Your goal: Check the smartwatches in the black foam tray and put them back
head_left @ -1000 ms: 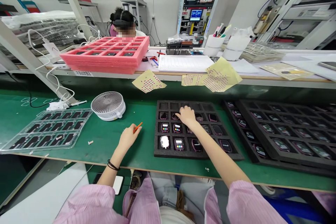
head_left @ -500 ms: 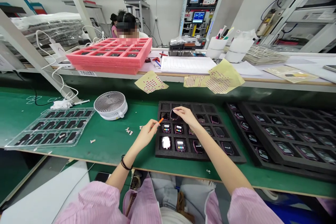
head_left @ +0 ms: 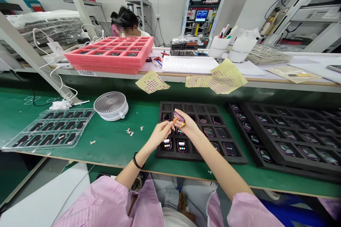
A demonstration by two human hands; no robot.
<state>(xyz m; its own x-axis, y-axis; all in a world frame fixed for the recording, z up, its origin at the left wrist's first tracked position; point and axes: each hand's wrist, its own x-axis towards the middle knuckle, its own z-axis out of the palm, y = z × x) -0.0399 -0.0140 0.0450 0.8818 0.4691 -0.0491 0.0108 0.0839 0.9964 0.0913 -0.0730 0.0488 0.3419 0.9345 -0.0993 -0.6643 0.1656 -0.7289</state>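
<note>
My left hand (head_left: pixel 161 132) pinches a thin orange stick-like tool (head_left: pixel 175 120). Its tip meets a smartwatch body (head_left: pixel 179 116) with a purple side, held on edge in the fingers of my right hand (head_left: pixel 189 124). A small yellow patch shows at those fingers; what it is, I cannot tell. Both hands are over a black foam tray (head_left: pixel 170 155) with watch bodies in its pockets. Two lit watches, a left one (head_left: pixel 167 144) and a right one (head_left: pixel 182 145), lie in the near row. My hands and right forearm cover part of the tray.
A white fan (head_left: pixel 111 106) and a clear plastic tray (head_left: pixel 49 127) of dark parts stand left, with small white scraps (head_left: pixel 130 132) between. More black foam trays (head_left: pixel 293 163) are stacked right. Pink foam trays (head_left: pixel 106 65) sit on the shelf, yellow dotted sheets (head_left: pixel 226 78) overhanging it. Two people sit beyond.
My right hand has lifted the watch body from the back of the tray, turning it on edge toward me. My left hand has moved right, bringing the orange tool to it.
</note>
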